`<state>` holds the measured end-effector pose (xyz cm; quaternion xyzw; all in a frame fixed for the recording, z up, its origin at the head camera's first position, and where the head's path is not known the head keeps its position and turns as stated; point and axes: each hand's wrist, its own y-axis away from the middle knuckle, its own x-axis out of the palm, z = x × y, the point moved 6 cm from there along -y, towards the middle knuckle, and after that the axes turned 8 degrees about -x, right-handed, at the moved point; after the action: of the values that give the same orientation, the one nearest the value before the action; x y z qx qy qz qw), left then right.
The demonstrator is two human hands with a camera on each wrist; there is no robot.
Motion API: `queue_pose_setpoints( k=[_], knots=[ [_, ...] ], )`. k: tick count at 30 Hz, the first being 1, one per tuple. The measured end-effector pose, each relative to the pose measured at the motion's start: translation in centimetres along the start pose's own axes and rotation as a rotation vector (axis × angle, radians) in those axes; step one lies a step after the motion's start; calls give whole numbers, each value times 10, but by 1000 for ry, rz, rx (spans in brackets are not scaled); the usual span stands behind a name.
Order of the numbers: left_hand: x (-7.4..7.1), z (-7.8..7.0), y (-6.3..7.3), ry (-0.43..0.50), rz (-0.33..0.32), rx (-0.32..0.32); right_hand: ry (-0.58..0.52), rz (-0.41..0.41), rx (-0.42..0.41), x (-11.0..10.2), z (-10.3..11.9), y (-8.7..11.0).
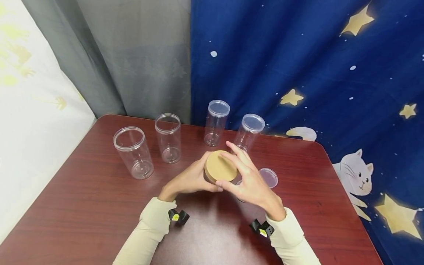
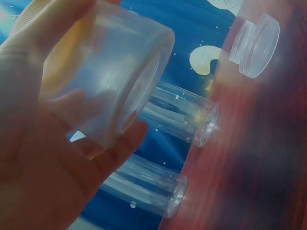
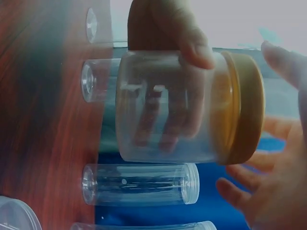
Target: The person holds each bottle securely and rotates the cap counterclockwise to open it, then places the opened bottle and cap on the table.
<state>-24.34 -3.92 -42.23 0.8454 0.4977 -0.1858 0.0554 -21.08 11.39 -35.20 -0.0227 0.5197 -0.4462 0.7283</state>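
Observation:
My left hand (image 1: pixel 190 180) grips a squat clear jar (image 3: pixel 163 105) round its side, the thumb across the front and the fingers behind. The jar wears a wide tan lid (image 1: pixel 220 166) and is held above the table, its base showing in the left wrist view. At the lid is my right hand (image 1: pixel 253 184), fingers spread loosely around it. In the right wrist view, its thumb (image 3: pixel 280 62) stands apart from the lid, while some fingers lie close to the far edge; whether they touch cannot be told.
Two tall clear jars with open tops, a near one (image 1: pixel 134 158) and a farther one (image 1: pixel 168 143), stand on the left. Two lidded jars stand behind, one central (image 1: pixel 216 127) and one rightward (image 1: pixel 248 134). A flat clear lid (image 1: pixel 269 178) lies right of the hands on the brown table (image 1: pixel 82 206).

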Motion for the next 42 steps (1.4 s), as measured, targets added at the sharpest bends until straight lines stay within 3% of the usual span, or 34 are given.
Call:
queue_pose_setpoints(
  k=[4,15,27,37,42],
  knots=[
    [-2,0,-1,-16,-50,-8,88,-44,67,-4,-1,0],
    [-6,5,-4,-57,-155,-30,233,-61,216,1,-3,-1],
    [-7,1,-4,-95,-168,-37,260,-27,219,11,-2,-6],
    [-5,2,1,-72,-151,-56,205,-41,200,14,-1,-3],
    [-5,2,-1,-84,-151,-37,183,-44,186,12,-1,-3]
  ],
)
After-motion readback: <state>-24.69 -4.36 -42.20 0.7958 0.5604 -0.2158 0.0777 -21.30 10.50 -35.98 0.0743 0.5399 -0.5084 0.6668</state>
